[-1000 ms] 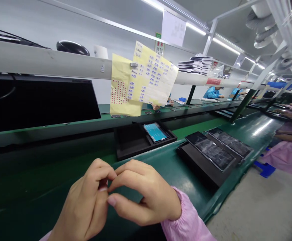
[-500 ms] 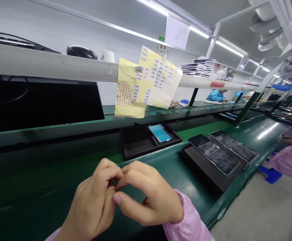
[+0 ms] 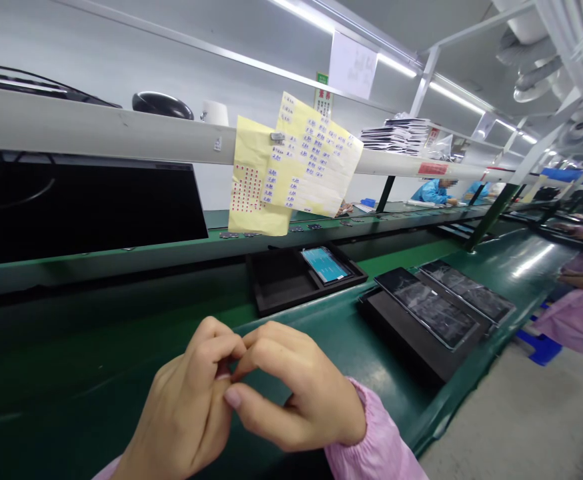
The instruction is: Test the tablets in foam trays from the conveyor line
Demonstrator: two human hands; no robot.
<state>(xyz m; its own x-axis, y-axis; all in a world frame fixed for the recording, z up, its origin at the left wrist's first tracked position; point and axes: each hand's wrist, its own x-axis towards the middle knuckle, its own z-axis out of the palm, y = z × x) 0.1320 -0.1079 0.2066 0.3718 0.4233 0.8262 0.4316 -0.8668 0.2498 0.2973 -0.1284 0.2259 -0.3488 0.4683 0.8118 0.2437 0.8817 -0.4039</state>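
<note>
My left hand (image 3: 181, 413) and my right hand (image 3: 296, 390) meet over the near edge of the green belt (image 3: 336, 333), fingertips pinched together. What they pinch is too small or hidden to name. A pink sleeve covers my right wrist. Beyond the hands lies a black tray (image 3: 276, 283) with a small lit phone screen (image 3: 325, 264) in its right half. To its right a second black tray (image 3: 401, 333) carries two dark glossy panels (image 3: 429, 307).
Yellow label sheets (image 3: 296, 167) hang from the white shelf rail (image 3: 96, 133). A dark monitor (image 3: 81, 207) stands at the left behind the belt. Stacked sheets (image 3: 396, 133) lie on the shelf. People in pink (image 3: 579, 313) and blue work farther along the line.
My hands have stayed pinched together in nearly the same place. The view has shifted slightly left, so the trays and sheets sit a little farther right.
</note>
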